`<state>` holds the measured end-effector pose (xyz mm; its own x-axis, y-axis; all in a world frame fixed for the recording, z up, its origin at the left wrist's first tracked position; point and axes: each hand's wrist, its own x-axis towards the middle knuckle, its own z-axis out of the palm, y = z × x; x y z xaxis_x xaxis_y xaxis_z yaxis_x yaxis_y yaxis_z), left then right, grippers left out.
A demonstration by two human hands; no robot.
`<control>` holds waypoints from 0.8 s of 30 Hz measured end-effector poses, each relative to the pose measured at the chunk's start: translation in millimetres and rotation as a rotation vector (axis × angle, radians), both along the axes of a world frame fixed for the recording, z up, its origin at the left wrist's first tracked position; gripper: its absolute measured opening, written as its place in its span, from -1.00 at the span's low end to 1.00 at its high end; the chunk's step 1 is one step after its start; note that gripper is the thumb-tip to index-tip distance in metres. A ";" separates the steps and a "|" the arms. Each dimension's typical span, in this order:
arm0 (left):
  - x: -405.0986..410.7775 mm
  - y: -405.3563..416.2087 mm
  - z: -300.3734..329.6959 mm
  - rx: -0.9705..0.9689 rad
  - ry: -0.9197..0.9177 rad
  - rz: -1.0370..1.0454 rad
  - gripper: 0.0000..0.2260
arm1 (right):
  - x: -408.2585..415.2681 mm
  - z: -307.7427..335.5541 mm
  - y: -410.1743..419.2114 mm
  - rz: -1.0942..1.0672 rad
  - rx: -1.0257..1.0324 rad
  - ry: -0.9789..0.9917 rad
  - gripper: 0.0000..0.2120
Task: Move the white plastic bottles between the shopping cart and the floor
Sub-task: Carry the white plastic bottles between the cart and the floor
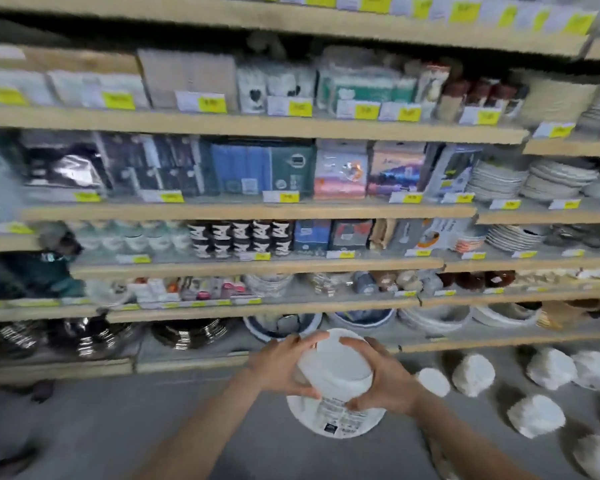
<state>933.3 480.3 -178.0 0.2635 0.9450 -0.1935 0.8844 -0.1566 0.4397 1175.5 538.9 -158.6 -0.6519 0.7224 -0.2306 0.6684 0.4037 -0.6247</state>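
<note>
White plastic bottle point(335, 372) is held above the floor point(153, 427), left hand point(278, 367) and right hand point(383, 375) fingers grasping its sides; lower it upright beside the bottles at right point(473, 374); release once it stands.

Bright, even light; heavy motion blur.

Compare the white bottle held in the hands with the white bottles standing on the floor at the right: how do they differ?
The held bottle is gripped by the left hand and right hand, tilted; the floor bottles stand untouched. A printed label shows on the held bottle only. All are white.
</note>
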 end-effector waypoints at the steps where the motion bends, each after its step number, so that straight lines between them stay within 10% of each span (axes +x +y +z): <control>1: -24.1 -12.0 3.0 0.015 -0.005 0.052 -0.08 | -26.7 3.4 -0.3 0.046 -0.001 0.021 -0.05; 24: -530.5 -364.3 38.7 0.148 -0.007 0.914 -0.10 | -671.3 32.5 -195.3 0.910 0.086 0.083 -0.08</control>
<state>402.8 116.0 -139.2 -0.5958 0.8012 -0.0554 0.6895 0.5456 0.4764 504.2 343.6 -126.1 -0.9898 -0.0651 -0.1266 0.0242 0.7997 -0.5999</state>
